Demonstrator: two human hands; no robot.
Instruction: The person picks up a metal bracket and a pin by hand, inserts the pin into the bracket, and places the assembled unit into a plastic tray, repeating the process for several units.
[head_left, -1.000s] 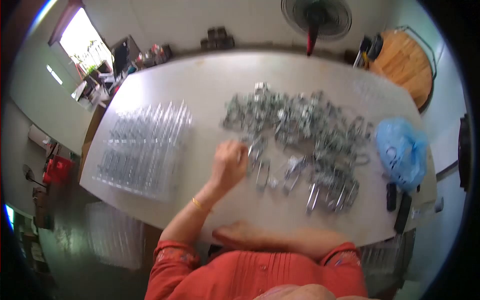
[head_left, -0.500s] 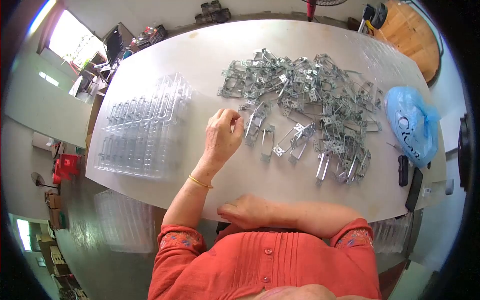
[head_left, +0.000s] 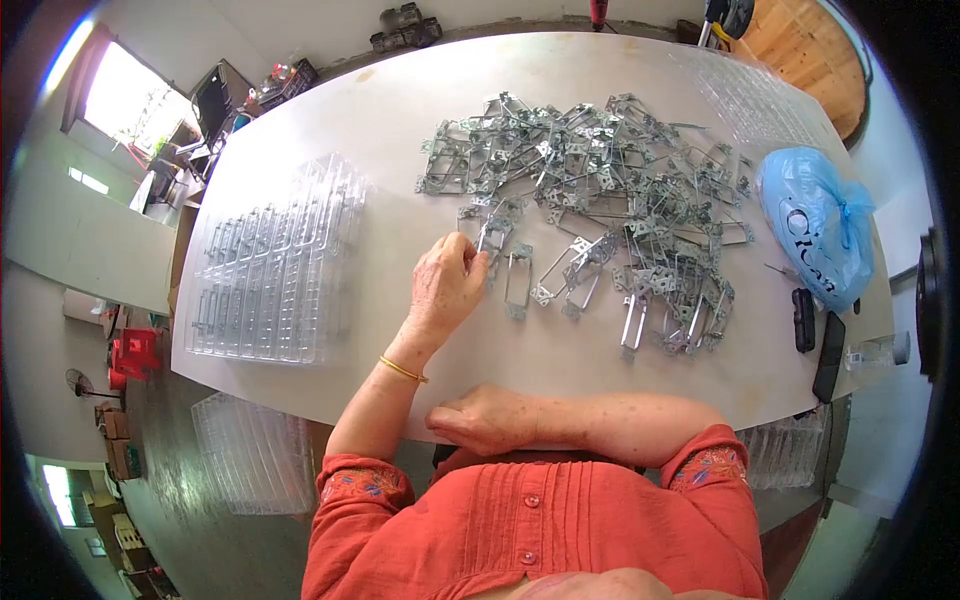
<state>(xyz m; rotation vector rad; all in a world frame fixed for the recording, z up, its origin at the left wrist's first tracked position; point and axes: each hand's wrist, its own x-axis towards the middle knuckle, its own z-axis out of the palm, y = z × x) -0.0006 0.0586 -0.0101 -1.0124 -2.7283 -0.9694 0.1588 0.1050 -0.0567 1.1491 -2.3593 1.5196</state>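
Note:
My left hand (head_left: 447, 288) reaches over the table, its fingers closed in a pinch at the near end of a galvanised metal bracket (head_left: 494, 222); the fingertips are partly hidden. Just right of it a narrow rectangular bracket (head_left: 518, 280) lies alone, and beyond that a few more brackets (head_left: 580, 268) lie crossed. Farther back spreads a large tangled pile of the same brackets (head_left: 590, 150). My right hand (head_left: 483, 418) rests curled at the table's near edge, the forearm lying across in front of my body. Its palm and the inside of the fingers are hidden.
At left stands a stack of clear plastic trays (head_left: 270, 270) with brackets in the top one. A blue plastic bag (head_left: 815, 228), a black tool handle (head_left: 803, 320), a dark phone-like slab (head_left: 828, 357) and a clear bottle (head_left: 876, 352) lie at right. More clear trays (head_left: 255, 450) stand below the table.
My left hand has moved slightly toward me and right against the bracket, its fingers now at the bracket's near end. My right hand stays put. The whole view has shifted a little.

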